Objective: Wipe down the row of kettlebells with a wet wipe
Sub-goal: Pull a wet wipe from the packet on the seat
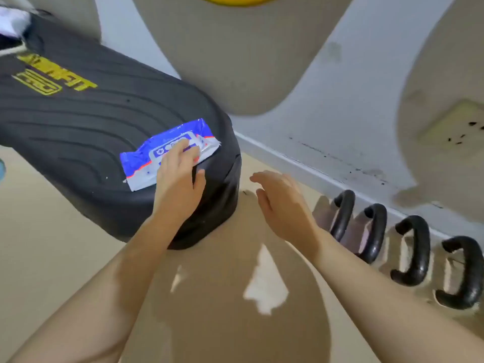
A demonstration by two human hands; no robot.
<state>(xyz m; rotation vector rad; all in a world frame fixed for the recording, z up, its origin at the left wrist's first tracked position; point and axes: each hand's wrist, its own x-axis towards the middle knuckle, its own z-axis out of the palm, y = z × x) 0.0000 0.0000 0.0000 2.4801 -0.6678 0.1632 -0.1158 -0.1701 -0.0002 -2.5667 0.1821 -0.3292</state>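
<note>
The wet wipe pack (170, 153) lies flat on the near end of the black bench pad (78, 113), its long axis running from near left to far right. The left hand (179, 171) rests on it, fingers straight. The right hand (282, 203) hovers open nearby. The kettlebells (413, 252) line the wall at right, handles up.

Both forearms bare, reaching forward from bottom of view. Left hand (178, 176): palm down, fingers extended and lying flat, thumb splayed out to the right side. Right hand (281, 203): hovering, holding nothing, fingers relaxed and slightly bent, pointing up-left toward the left hand, thumb tucked beneath. Hands near each other, not touching. Right wrist roughly straight.
</note>
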